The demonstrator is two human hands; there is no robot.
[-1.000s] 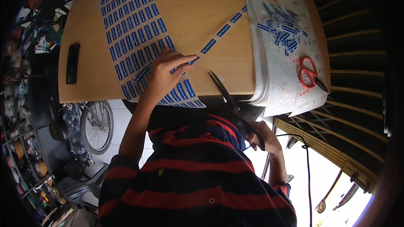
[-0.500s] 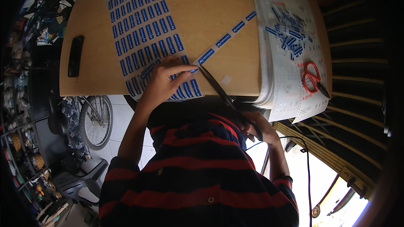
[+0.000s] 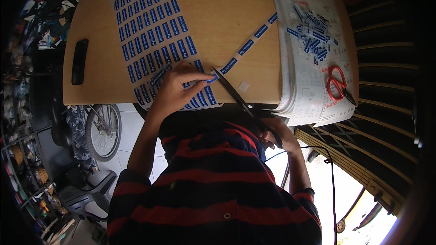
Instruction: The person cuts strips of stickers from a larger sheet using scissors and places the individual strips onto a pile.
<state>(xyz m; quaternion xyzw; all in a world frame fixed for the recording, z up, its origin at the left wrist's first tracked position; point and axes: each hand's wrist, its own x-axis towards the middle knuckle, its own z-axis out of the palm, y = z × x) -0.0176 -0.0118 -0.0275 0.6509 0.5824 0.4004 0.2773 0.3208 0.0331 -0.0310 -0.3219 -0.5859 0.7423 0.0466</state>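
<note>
My left hand (image 3: 177, 86) pinches the near end of a narrow strip of blue labels (image 3: 245, 47) between thumb and forefinger. The strip runs from there up to the right across the tabletop. In my right hand (image 3: 275, 135), low at the table's front edge, is a pair of black-handled scissors (image 3: 240, 100). Their long dark blades point up and left and meet the strip just beside my left fingertips. Beneath my left hand lies a large sheet of blue labels (image 3: 150, 22) in rows, and the hand covers part of it.
On the wooden table (image 3: 218, 0), a dark phone-like slab (image 3: 80, 61) lies at left. White printed sheets (image 3: 295, 88) at right hold a pile of cut blue labels (image 3: 314, 36) and red-handled scissors (image 3: 336, 83). A small pale scrap (image 3: 243, 86) lies near the blades.
The strip's near part has shifted slightly down and right. The scissors' tips have moved a little up and left against it. My left hand keeps its pinch.
</note>
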